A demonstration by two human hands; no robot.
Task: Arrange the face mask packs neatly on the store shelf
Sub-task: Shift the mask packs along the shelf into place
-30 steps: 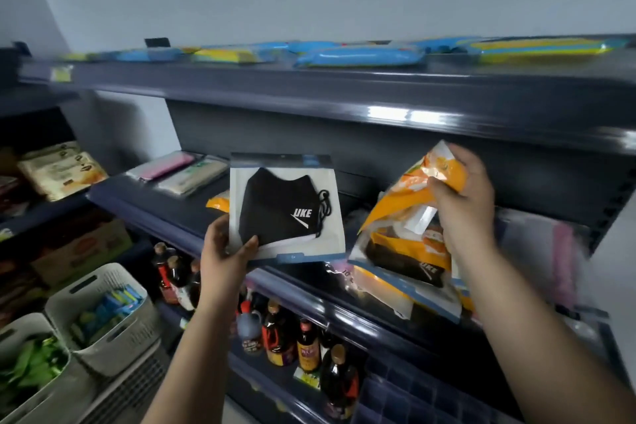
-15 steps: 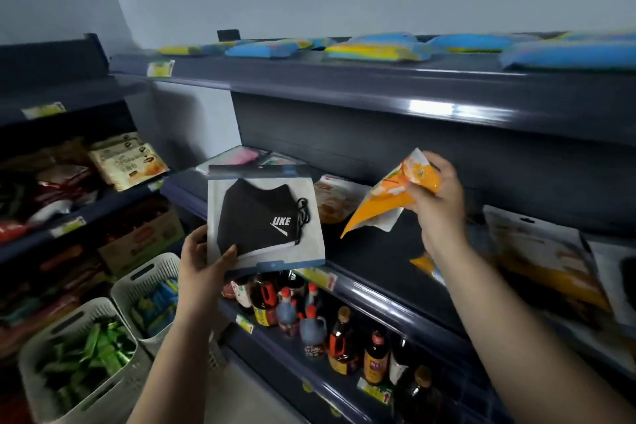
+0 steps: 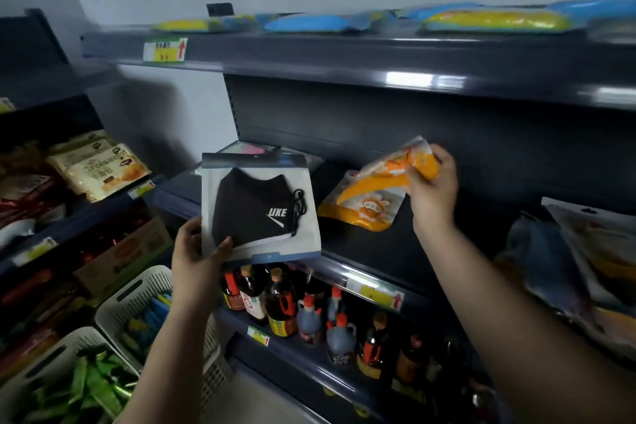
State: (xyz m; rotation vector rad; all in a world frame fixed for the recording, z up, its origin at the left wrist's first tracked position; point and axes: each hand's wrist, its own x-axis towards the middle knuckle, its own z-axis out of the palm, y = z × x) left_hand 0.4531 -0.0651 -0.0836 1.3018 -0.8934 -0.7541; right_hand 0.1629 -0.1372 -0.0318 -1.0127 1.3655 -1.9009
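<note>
My left hand (image 3: pixel 196 255) grips the lower left corner of a black face mask pack (image 3: pixel 260 208), held upright in front of the middle shelf (image 3: pixel 385 251). My right hand (image 3: pixel 432 188) pinches the top of an orange face mask pack (image 3: pixel 392 175) above the shelf. Just under it, a second orange pack (image 3: pixel 364 208) lies flat on the shelf. A pink pack (image 3: pixel 254 149) peeks out behind the black one. More packs (image 3: pixel 581 262) lie in a loose heap at the right end of the shelf.
The top shelf (image 3: pixel 344 55) carries blue and yellow packets (image 3: pixel 488 19). Sauce bottles (image 3: pixel 309 310) fill the shelf below. At the left stand snack bags (image 3: pixel 96 165) on another rack and white baskets (image 3: pixel 134 299) on the floor.
The view has swung left. My right hand has carried its orange pack down toward the orange pack lying on the shelf. The black pack stays upright in my left hand.
</note>
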